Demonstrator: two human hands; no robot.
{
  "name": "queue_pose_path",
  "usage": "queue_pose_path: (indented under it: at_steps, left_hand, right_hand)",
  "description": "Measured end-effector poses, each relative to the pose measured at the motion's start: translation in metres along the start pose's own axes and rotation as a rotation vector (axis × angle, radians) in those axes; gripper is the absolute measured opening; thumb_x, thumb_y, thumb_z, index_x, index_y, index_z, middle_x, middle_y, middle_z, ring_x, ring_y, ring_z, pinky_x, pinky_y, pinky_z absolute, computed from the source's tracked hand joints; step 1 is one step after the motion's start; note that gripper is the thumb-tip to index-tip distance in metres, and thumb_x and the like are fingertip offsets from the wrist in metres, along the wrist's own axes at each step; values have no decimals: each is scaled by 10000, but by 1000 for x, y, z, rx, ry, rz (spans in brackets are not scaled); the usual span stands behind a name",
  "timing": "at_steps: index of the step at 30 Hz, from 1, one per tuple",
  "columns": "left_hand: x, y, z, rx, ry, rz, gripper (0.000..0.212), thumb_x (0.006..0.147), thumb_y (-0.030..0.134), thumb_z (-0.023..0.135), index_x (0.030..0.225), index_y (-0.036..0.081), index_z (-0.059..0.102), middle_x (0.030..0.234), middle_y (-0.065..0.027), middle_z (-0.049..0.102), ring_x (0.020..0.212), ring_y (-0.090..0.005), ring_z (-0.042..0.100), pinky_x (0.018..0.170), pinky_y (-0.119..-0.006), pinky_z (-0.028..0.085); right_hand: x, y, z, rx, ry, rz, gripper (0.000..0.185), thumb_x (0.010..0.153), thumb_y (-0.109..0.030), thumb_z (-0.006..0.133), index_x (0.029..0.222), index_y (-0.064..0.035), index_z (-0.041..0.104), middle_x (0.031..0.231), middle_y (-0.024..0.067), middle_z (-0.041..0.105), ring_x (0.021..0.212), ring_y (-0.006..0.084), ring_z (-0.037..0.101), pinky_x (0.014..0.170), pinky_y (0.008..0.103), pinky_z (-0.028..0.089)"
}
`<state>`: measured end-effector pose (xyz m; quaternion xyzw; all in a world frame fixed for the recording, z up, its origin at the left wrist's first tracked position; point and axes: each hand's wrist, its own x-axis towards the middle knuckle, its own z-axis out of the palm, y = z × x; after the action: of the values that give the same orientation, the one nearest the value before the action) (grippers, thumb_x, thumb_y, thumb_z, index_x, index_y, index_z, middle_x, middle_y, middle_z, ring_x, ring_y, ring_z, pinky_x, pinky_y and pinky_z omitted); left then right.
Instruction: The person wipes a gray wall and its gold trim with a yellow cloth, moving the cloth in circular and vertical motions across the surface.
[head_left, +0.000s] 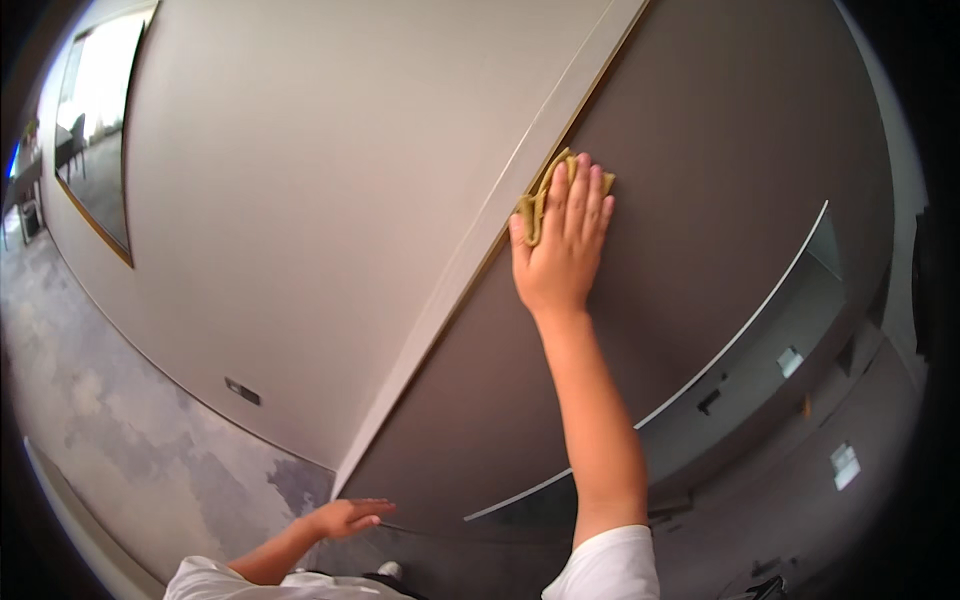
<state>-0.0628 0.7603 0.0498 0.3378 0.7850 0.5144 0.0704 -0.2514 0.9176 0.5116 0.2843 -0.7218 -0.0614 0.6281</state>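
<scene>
My right hand (562, 232) lies flat with fingers extended on a folded yellow-brown cloth (534, 214), pressing it to a dark brown panel (697, 150). The cloth sits against the thin gold-coloured trim (480, 270) that runs along the panel's edge beside the pale wall (315, 165). Low in the view, my left hand (349, 517) is held with its fingers stretched out and nothing in it, near the lower corner where wall and panel meet.
A gold-framed mirror (97, 142) hangs on the wall at the far left. A small dark wall plate (242, 391) is low on the wall. Patterned carpet (142, 427) runs along its base. A glossy reflective surface with a bright edge (750, 322) lies at the right.
</scene>
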Motion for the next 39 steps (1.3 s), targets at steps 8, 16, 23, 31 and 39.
queue_pose_path:
  at_steps: [8,16,23,31,39]
  left_hand:
    - [-35,17,-4,-130,-106,-108,475,1041,432,401,1393,143,535,1371,-114,578,1201,-302,584,1021,-369,451]
    - [-36,3,-1,-197,-36,-82,386,1042,308,437,1307,78,598,1272,-128,642,1174,-282,606,1007,-358,451]
    - [-6,-11,15,-140,-124,-193,400,1026,340,488,1267,47,614,1249,-170,645,1164,-285,602,979,-392,454]
    - [66,42,15,-113,-69,-36,364,1031,289,469,1256,52,630,1219,-144,667,1154,-277,621,988,-349,456]
    - [171,52,43,-28,-172,34,364,1027,282,472,1255,44,627,1214,-127,671,1136,-295,626,991,-366,467]
  right_hand:
    - [-83,-43,1,83,-206,72,743,945,-397,537,1496,36,290,1567,251,253,1468,412,207,1181,545,177]
    - [-78,-39,10,233,-218,-10,733,946,-398,547,1495,22,303,1584,217,237,1479,369,204,1191,521,161]
    - [-67,19,-11,94,-176,-94,747,883,-358,601,1502,-42,327,1595,146,251,1488,300,203,1209,483,162]
    - [-84,184,-45,-70,96,132,760,868,-340,627,1498,-37,328,1560,196,303,1452,375,269,1177,560,182]
    - [-199,246,-59,-78,112,390,636,966,-302,476,1510,-21,307,1570,215,280,1463,389,242,1196,541,135]
